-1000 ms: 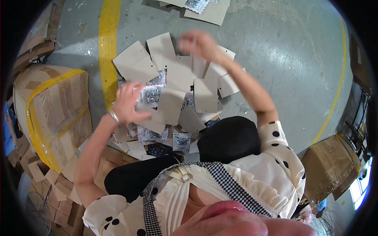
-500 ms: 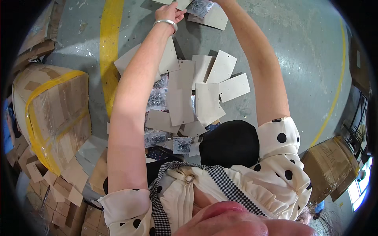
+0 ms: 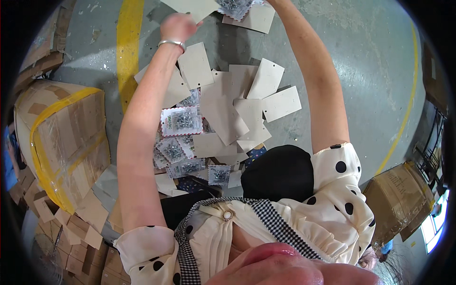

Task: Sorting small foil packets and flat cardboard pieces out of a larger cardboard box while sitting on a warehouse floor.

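At the top edge, my left hand [image 3: 178, 28], with a silver bangle on its wrist, is closed at the edge of a plain off-white card [image 3: 192, 6]; motion blurs its fingers. My right forearm [image 3: 311, 61] stretches up to the top edge, where the hand is cut off. Between the two arms lies a carded pack of small shiny pieces in clear plastic [image 3: 233, 5], over another off-white card [image 3: 256, 20]. Below, a loose heap of plain-backed cards [image 3: 221, 111] spreads on the floor. Several more packs, one a red-and-white bordered pack [image 3: 182, 120], lie face up on its left.
A large taped carton [image 3: 71, 142] stands at the left, above folded cardboard boxes [image 3: 76, 232]. Another carton [image 3: 399, 202] sits at the right. Yellow lines [image 3: 129, 47] cross the grey floor [image 3: 370, 71]. A rounded black shape [image 3: 278, 173] is close to my body.
My left hand has moved left and slightly nearer, the off-white card shifting left with it. The bordered packs beneath that arm are uncovered. My right hand has slipped out past the top edge.
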The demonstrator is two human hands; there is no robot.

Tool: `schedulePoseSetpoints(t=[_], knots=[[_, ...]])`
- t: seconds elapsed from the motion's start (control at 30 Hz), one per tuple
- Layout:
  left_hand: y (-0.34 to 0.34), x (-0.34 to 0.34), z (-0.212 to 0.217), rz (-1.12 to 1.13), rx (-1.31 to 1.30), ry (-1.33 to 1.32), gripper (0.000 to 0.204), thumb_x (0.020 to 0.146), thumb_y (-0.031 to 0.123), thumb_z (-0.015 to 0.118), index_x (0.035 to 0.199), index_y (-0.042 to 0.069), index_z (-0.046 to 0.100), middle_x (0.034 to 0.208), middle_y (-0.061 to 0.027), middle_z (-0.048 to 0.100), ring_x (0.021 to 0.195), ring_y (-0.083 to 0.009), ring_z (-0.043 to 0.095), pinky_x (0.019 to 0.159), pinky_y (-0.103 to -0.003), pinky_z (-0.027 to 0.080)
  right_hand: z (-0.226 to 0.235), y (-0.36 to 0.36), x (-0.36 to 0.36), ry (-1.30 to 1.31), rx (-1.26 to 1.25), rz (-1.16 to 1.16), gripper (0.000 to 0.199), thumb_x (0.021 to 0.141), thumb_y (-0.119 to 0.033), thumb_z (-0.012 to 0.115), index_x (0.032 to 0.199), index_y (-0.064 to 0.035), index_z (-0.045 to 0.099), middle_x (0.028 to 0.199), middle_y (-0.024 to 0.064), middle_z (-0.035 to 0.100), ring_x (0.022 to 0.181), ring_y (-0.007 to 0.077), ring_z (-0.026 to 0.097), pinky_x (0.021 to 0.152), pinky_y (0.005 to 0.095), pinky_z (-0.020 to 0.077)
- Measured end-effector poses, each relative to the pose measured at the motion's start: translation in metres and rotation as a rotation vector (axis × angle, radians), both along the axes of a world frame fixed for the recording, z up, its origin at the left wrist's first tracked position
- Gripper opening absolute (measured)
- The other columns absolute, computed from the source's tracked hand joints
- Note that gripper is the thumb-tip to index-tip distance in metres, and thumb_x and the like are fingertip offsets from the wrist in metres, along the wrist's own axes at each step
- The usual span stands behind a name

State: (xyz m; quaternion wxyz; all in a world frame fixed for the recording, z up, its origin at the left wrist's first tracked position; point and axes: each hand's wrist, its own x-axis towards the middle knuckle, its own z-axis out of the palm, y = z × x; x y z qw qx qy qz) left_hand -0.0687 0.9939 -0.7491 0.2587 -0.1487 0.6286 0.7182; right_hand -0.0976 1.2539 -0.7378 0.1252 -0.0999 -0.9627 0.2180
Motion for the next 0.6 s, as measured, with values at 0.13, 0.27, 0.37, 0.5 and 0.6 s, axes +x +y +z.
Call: schedulePoseSetpoints(t=[0.13, 0.27, 0.37, 0.5, 0.6], knots=[[-0.024, 0.018, -0.001, -0.037, 0.042, -0.043, 0.019, 0.087, 0.008, 0.061, 0.099, -0.001, 0.049, 0.086, -0.0110, 0.061, 0.077, -0.0219, 0.067, 0.058, -0.025, 0.047, 0.007, 0.019, -0.012, -0.023, -0.271, 0.019, 0.045, 0.071, -0.027, 0.075, 0.106, -0.0039, 0.058, 0.093, 0.0192, 0.065, 0.089, 0.0414, 0.061, 0.081, 0.0534, 0.0463], [-0.041, 0.026, -0.002, 0.001, 0.027, -0.039, 0.029, 0.087, 0.008, 0.061, 0.110, -0.004, 0.048, 0.090, -0.0109, 0.061, 0.078, -0.0230, 0.067, 0.059, -0.025, 0.048, 0.022, 0.020, -0.005, -0.033, -0.965, -0.003, 0.036, 0.074, -0.018, 0.073, 0.102, 0.0004, 0.062, 0.083, 0.0112, 0.067, 0.077, 0.0225, 0.065, 0.068, 0.0391, 0.0527], [-0.022, 0.025, 0.005, -0.004, 0.046, -0.029, 0.035, 0.088, 0.008, 0.060, 0.117, -0.005, 0.046, 0.092, -0.0119, 0.062, 0.079, -0.0246, 0.068, 0.058, -0.024, 0.049, 0.022, 0.054, -0.012, -0.017, -0.640, 0.095, 0.038, 0.076, -0.015, 0.069, 0.108, 0.0019, 0.059, 0.085, 0.0110, 0.066, 0.074, 0.0175, 0.064, 0.061, 0.0337, 0.0541], [-0.028, 0.019, 0.002, -0.062, 0.016, -0.065, 0.033, 0.090, 0.009, 0.058, 0.119, 0.001, 0.044, 0.104, -0.0124, 0.061, 0.090, -0.0259, 0.066, 0.066, -0.026, 0.049, 0.025, 0.033, -0.015, -0.087, -0.762, 0.101, 0.043, 0.075, -0.016, 0.067, 0.114, 0.0000, 0.058, 0.092, 0.0134, 0.067, 0.077, 0.0204, 0.065, 0.071, 0.0357, 0.0540], [-0.012, 0.019, 0.006, -0.080, 0.025, -0.072, 0.027, 0.091, 0.009, 0.057, 0.114, 0.001, 0.046, 0.105, -0.0137, 0.061, 0.090, -0.0274, 0.066, 0.066, -0.027, 0.049, 0.009, 0.038, -0.023, -0.020, -0.172, 0.278, 0.047, 0.073, -0.018, 0.066, 0.117, -0.0029, 0.058, 0.096, 0.0169, 0.067, 0.084, 0.0255, 0.065, 0.074, 0.0370, 0.0536]])
